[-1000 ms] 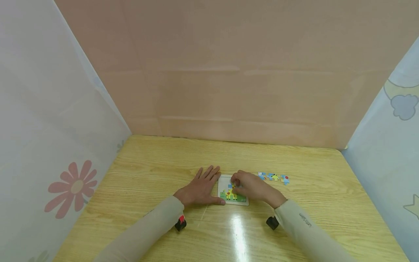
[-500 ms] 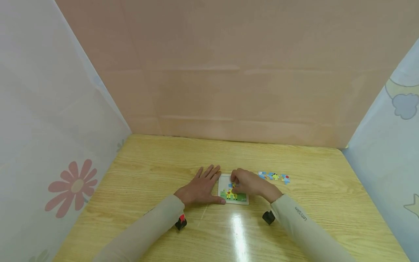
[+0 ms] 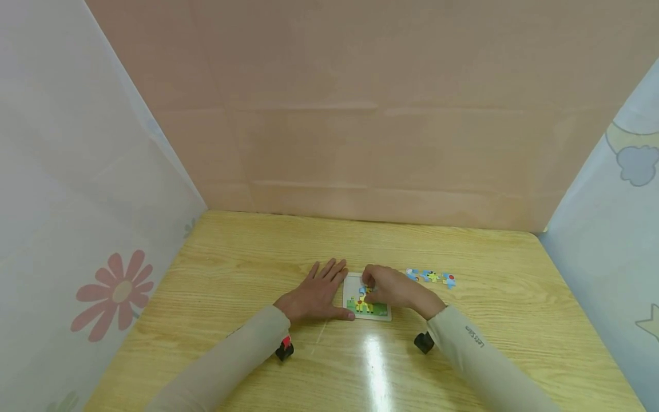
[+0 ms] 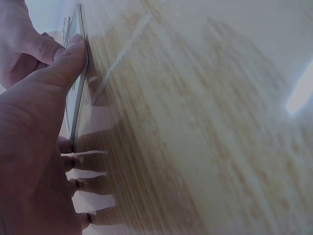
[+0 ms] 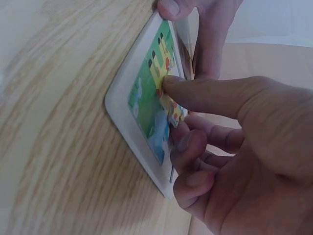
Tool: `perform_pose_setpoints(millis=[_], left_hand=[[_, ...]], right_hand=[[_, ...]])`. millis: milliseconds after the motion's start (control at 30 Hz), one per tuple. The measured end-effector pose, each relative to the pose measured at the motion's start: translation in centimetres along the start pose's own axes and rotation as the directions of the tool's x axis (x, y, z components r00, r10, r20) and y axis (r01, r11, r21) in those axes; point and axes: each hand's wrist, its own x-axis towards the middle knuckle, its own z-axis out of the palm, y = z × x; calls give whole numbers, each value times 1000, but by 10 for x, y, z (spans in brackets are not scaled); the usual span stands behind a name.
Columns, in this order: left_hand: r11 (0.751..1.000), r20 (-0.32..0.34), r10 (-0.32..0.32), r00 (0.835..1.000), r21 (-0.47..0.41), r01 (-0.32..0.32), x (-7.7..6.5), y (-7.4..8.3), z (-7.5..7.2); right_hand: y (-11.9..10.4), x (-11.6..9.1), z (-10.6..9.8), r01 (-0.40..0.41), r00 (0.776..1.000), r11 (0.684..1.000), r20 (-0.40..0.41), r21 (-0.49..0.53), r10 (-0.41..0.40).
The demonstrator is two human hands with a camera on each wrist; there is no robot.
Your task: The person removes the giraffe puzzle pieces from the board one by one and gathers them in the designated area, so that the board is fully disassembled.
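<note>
A small jigsaw board (image 3: pixel 352 281) with a pale frame lies mid-table, showing yellow giraffe shapes on green along its near side. Flat beside its left edge is my left hand (image 3: pixel 315 297), fingers spread and straight, the thumb resting on the near left corner. My right hand (image 3: pixel 395 288) is over the board's right part and covers some of it. Seen from the right wrist, its thumb and finger pinch a yellow puzzle piece (image 5: pixel 173 115) with red spots, tilted against the picture. The fingers hide whether that piece is seated.
To the right of the board lies a short row of loose blue and yellow puzzle pieces (image 3: pixel 431 277). The wooden table (image 3: pixel 247 252) meets a brown backdrop (image 3: pixel 309 154) behind, with pale printed sheets at both sides.
My right wrist has shifted slightly left and away from me, its fingers staying over the same part of the board. My left hand holds its place.
</note>
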Motion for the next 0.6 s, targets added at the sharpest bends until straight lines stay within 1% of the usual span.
perform_pose_setpoints(millis=[133, 200, 300, 400, 533, 600], left_hand=[[1000, 2, 0, 1000, -4, 0, 0, 0, 0], [1000, 1, -2, 1000, -4, 2, 0, 0, 0], [1000, -2, -5, 1000, 2, 5, 1, 0, 0], [1000, 0, -6, 1000, 7, 6, 2, -1, 1], [1000, -3, -5, 1000, -4, 5, 2, -1, 2], [1000, -5, -4, 1000, -14, 4, 1, -2, 2]], right_hand=[[0, -1, 1, -2, 1000, 1000, -9, -1, 2], [1, -1, 1, 18, 1000, 1000, -15, -5, -18], [3, -3, -1, 69, 997, 998, -33, 0, -69], [5, -5, -3, 97, 995, 994, -39, 48, -95], [10, -7, -5, 90, 996, 987, -19, 135, -89], [12, -7, -6, 98, 995, 983, -13, 157, -97]])
